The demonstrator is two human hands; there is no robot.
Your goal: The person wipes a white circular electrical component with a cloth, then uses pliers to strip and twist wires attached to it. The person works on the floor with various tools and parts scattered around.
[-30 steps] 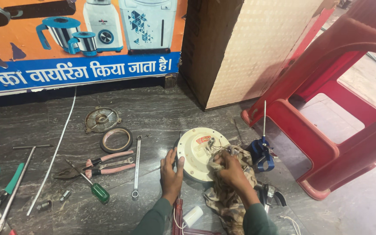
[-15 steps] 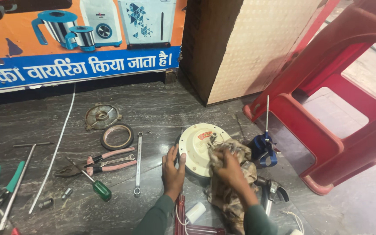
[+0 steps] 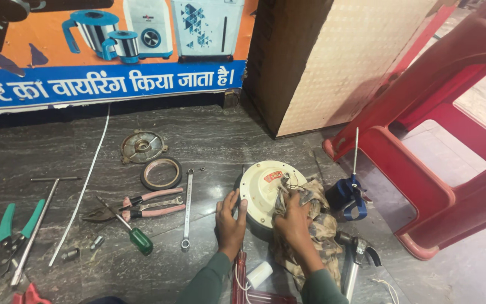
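Observation:
A round cream-coloured motor housing with a red sticker lies on the dark stone floor. My left hand grips its left edge, thumb on top. My right hand presses a patterned brown rag against the housing's right side, near some thin wires. Both sleeves are dark green. The rag trails down over the floor toward me.
Left of the housing lie a spanner, pink-handled pliers, a green-handled screwdriver, a rubber ring, a metal end cover, green pliers and a T-bar. A red plastic stool, a cardboard box and a blue tool stand right.
My right hand has shifted slightly with the rag over the housing's right side. My left hand stays on the left edge. The view has shifted a little.

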